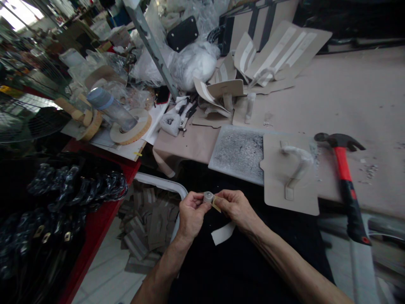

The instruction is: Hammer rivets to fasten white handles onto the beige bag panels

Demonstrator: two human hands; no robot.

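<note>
My left hand [191, 214] is closed, pinching a small round pale piece [208, 196] with a dark dot at its centre between thumb and fingers. My right hand [234, 207] meets it from the other side, its fingers pressed on a thin yellowish strip [216, 205] beside the round piece. Beneath the right hand hangs a white strip [221, 234]; whether it joins the yellowish one is hidden. Both hands are over my dark-clothed lap, in front of the table edge.
A beige board with a plastic-wrapped handle [299, 169] overlaps a speckled slab [238, 147]. On the right lies a hammer [343, 169]. Bent boards [281, 50] are farther back. Tape rolls [133, 128] and a bottle [110, 107] stand left, above a box of grey pieces [148, 219].
</note>
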